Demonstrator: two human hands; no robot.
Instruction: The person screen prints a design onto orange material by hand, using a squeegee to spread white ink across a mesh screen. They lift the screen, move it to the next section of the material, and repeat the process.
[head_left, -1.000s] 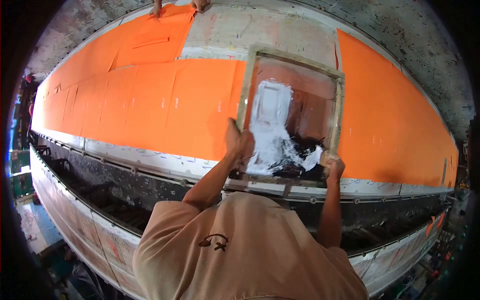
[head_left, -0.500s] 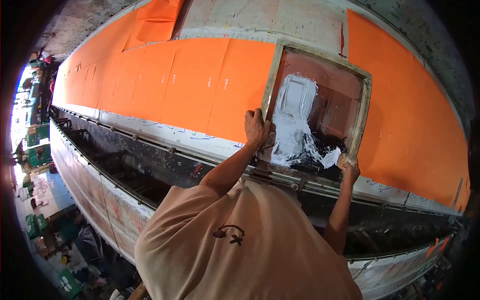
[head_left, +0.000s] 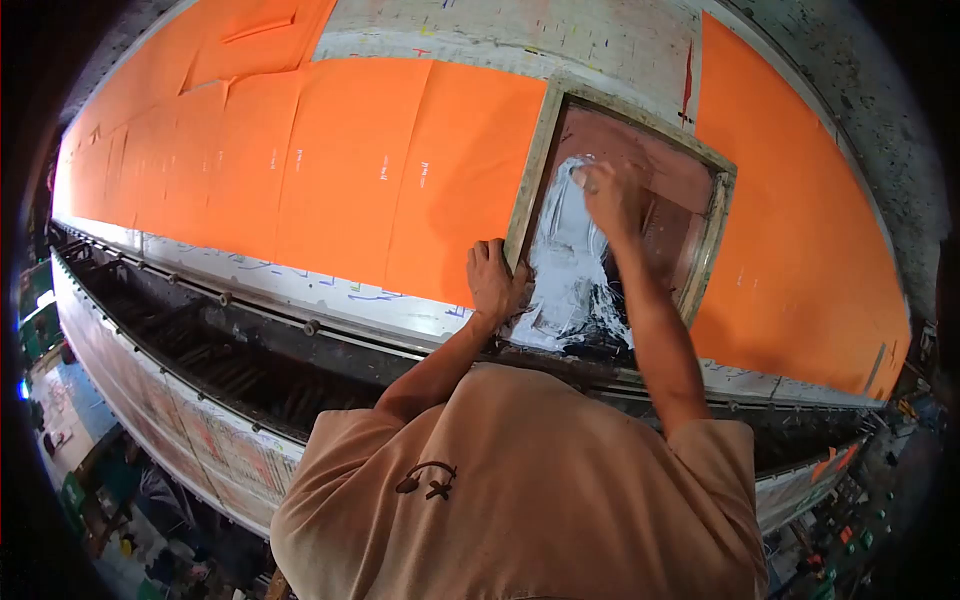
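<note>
Printing frame [head_left: 545, 160]: wooden, four-sided, lying flat on the long table [head_left: 520, 40], its left rail over the right edge of an orange sheet [head_left: 400, 170]. White paint [head_left: 570, 270] covers the left and near part of the mesh.

Left hand [head_left: 495, 280]: clamped on the frame's near left corner, fingers curled over the rail.

Right hand [head_left: 610, 195]: inside the frame toward the far left, fingers bent down on the mesh at the top of the white paint; whether it grips a tool cannot be told, as the hand hides it.

Surroundings: a second orange sheet [head_left: 800, 240] lies just beside the frame's right rail. Bare table shows beyond the far rail. Near rail sits close to the table's near edge, where a metal rail [head_left: 300, 325] runs along it, with a dark trough [head_left: 230, 370] below.
</note>
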